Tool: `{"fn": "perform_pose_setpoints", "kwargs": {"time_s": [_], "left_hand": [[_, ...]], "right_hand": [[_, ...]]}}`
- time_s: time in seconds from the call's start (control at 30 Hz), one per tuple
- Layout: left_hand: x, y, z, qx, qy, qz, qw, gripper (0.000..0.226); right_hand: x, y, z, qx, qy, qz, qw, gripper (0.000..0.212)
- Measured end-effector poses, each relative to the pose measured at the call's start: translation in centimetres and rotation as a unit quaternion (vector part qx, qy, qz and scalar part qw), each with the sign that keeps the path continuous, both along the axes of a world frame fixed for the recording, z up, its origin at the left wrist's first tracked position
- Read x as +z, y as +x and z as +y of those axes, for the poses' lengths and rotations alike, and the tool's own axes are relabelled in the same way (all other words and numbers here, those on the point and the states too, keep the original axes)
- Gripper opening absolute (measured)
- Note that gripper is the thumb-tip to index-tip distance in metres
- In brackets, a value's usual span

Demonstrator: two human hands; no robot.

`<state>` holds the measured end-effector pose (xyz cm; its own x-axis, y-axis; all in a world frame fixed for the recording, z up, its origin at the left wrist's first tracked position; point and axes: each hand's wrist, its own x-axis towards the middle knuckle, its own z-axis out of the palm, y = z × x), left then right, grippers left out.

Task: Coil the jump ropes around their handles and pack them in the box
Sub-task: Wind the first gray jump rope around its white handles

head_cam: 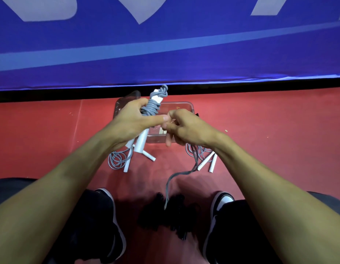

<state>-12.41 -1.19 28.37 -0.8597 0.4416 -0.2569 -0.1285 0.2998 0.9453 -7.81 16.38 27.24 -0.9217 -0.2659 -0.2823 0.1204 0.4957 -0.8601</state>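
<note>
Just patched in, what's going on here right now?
A person is winding a grey jump rope. The left hand grips the white handles with rope coiled around them, while the right hand holds the loose rope tail, which hangs toward the red floor. Two more jump ropes lie unwound on the floor in front of a clear plastic box.

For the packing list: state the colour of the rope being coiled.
Grey rope, wound on white handles; clearest in the head view.
</note>
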Motion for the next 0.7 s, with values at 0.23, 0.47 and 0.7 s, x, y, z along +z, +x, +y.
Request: {"fn": "perform_pose_setpoints", "kwargs": {"time_s": [0.23,0.47,0.7], "left_hand": [[0.4,0.6,0.3,-0.048,0.097,-0.074,0.991,0.035],[-0.2,0.5,0.0,-0.057,0.074,-0.077,0.993,0.039],[-0.4,-0.9,-1.2,0.073,0.0,0.04,0.997,0.059]], "right_hand": [[-0.1,-0.6,0.3,-0.044,0.024,0.004,0.999,0.04],[-0.5,-0.5,1.0,0.001,0.159,0.009,0.987,0.037],[-0.4,-0.4,1.3,-0.058,0.161,0.017,0.985,0.047]]}}
